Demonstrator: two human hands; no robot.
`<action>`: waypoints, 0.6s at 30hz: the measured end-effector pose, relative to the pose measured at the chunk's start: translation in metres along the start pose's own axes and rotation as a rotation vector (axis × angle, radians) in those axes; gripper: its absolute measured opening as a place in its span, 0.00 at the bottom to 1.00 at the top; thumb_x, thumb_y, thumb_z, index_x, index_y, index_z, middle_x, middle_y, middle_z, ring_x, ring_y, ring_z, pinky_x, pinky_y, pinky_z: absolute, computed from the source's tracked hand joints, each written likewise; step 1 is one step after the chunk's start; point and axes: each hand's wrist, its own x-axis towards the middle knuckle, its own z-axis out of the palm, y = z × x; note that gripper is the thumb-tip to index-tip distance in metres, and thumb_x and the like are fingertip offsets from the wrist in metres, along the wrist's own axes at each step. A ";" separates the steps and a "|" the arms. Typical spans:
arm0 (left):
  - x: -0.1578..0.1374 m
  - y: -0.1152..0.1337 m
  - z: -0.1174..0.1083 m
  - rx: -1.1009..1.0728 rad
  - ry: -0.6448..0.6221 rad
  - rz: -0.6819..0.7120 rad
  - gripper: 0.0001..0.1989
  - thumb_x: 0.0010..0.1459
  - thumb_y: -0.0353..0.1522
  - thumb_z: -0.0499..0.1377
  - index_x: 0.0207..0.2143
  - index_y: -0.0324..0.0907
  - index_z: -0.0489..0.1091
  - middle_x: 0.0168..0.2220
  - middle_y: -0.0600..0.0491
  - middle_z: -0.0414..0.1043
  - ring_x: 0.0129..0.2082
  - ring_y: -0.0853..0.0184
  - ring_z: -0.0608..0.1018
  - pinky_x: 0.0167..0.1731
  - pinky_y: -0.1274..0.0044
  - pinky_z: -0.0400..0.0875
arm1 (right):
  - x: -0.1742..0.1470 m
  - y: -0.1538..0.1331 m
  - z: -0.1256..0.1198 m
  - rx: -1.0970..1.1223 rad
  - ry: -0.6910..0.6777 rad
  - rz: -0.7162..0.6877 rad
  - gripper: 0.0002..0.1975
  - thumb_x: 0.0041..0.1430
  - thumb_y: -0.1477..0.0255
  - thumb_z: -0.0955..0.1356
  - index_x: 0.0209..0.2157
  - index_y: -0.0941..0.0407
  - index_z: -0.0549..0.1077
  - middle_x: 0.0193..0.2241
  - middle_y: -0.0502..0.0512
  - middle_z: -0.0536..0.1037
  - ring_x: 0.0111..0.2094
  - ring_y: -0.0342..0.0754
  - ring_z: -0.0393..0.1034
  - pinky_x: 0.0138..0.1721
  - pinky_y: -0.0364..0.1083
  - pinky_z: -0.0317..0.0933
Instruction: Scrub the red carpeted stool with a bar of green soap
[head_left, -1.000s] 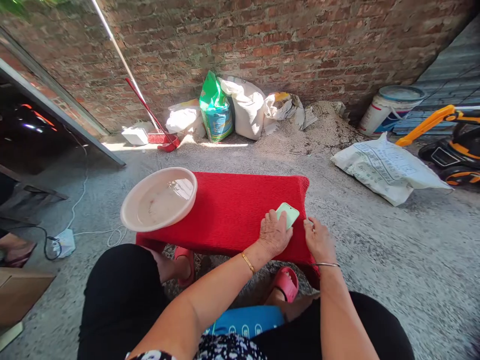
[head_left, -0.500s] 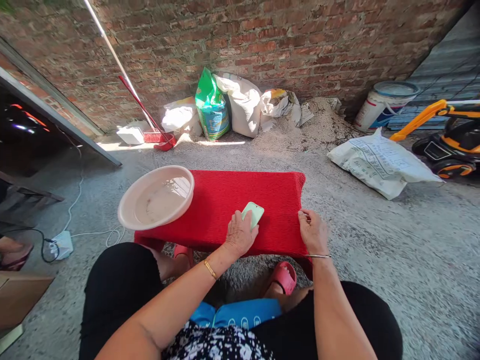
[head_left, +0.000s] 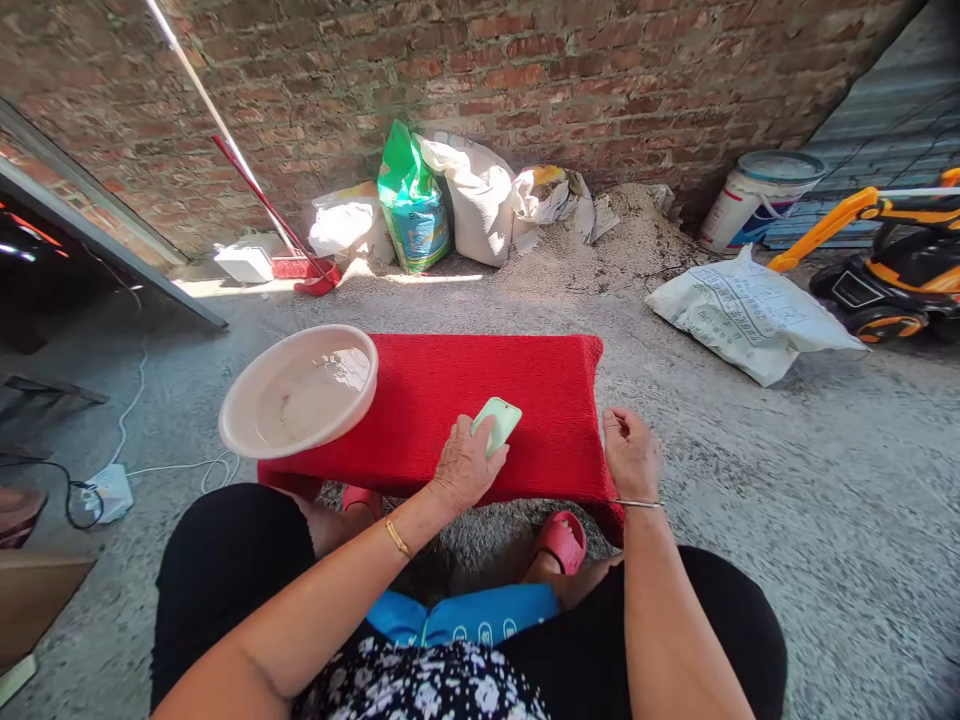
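Observation:
A red cloth [head_left: 420, 400] covers a low bench in front of my knees. My left hand [head_left: 465, 462] is closed around a pale green scrub brush [head_left: 501, 418], pressed flat on the cloth right of its middle. The brush's underside is hidden. At the cloth's right edge, my right hand [head_left: 631, 455] has its thumb and fingers pinched together on the hem; the fingertips are partly hidden. A pale pink basin [head_left: 238, 425] of water stands on the left end of the bench, some way from my left hand.
Several sacks [head_left: 480, 205] lean against the brick wall [head_left: 600, 80] beside a heap of grain-like material [head_left: 637, 225]. A broom and a red dustpan [head_left: 322, 278] stand left of them. On the right are a white sack [head_left: 750, 310], a bucket [head_left: 765, 205] and an orange-black toy digger [head_left: 892, 290].
The view has shifted slightly, so most things sit a little further left and higher. My right hand has moved slightly right relative to the bench. My left hand still holds the brush.

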 end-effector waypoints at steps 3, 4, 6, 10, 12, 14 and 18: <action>-0.017 -0.020 0.001 0.038 -0.008 -0.012 0.24 0.61 0.39 0.55 0.58 0.41 0.62 0.43 0.46 0.61 0.41 0.59 0.70 0.43 0.66 0.70 | 0.000 0.000 0.003 0.017 -0.018 -0.017 0.31 0.56 0.48 0.57 0.39 0.60 0.76 0.31 0.61 0.77 0.31 0.51 0.67 0.36 0.49 0.59; -0.022 -0.016 0.004 0.048 -0.021 0.006 0.24 0.61 0.39 0.55 0.58 0.42 0.61 0.43 0.46 0.61 0.42 0.59 0.69 0.44 0.66 0.70 | 0.000 0.000 0.003 0.020 -0.017 -0.020 0.31 0.56 0.48 0.58 0.39 0.60 0.76 0.31 0.61 0.77 0.31 0.51 0.67 0.36 0.49 0.59; -0.029 0.004 0.012 0.060 -0.052 0.062 0.25 0.61 0.40 0.55 0.59 0.42 0.60 0.44 0.45 0.61 0.44 0.58 0.69 0.45 0.65 0.69 | 0.000 -0.001 0.003 0.022 -0.011 -0.016 0.31 0.57 0.48 0.58 0.39 0.60 0.76 0.31 0.62 0.77 0.32 0.51 0.67 0.37 0.49 0.60; -0.030 0.069 0.024 -0.004 -0.150 0.219 0.27 0.60 0.43 0.55 0.60 0.43 0.60 0.46 0.43 0.62 0.44 0.56 0.69 0.45 0.64 0.69 | 0.001 -0.001 -0.003 0.000 0.023 -0.003 0.31 0.57 0.48 0.58 0.38 0.60 0.76 0.32 0.62 0.78 0.32 0.51 0.67 0.38 0.50 0.60; -0.027 0.090 0.025 -0.058 -0.181 0.290 0.28 0.60 0.44 0.55 0.60 0.44 0.60 0.46 0.44 0.62 0.44 0.57 0.69 0.44 0.65 0.69 | 0.003 0.000 -0.008 -0.022 0.052 0.017 0.31 0.56 0.47 0.58 0.38 0.60 0.76 0.32 0.61 0.78 0.32 0.51 0.67 0.38 0.50 0.60; -0.025 0.092 0.020 -0.092 -0.172 0.316 0.28 0.60 0.44 0.55 0.60 0.45 0.59 0.47 0.44 0.62 0.45 0.57 0.69 0.45 0.65 0.69 | 0.005 0.000 -0.014 -0.037 0.080 0.049 0.32 0.55 0.46 0.58 0.38 0.60 0.76 0.31 0.61 0.78 0.31 0.50 0.67 0.37 0.50 0.60; -0.029 0.043 0.004 -0.095 -0.085 0.198 0.26 0.60 0.42 0.55 0.59 0.42 0.60 0.46 0.44 0.61 0.45 0.57 0.68 0.46 0.65 0.69 | 0.004 -0.002 -0.018 -0.022 0.090 0.065 0.32 0.54 0.46 0.59 0.37 0.60 0.76 0.29 0.60 0.77 0.30 0.50 0.67 0.36 0.49 0.60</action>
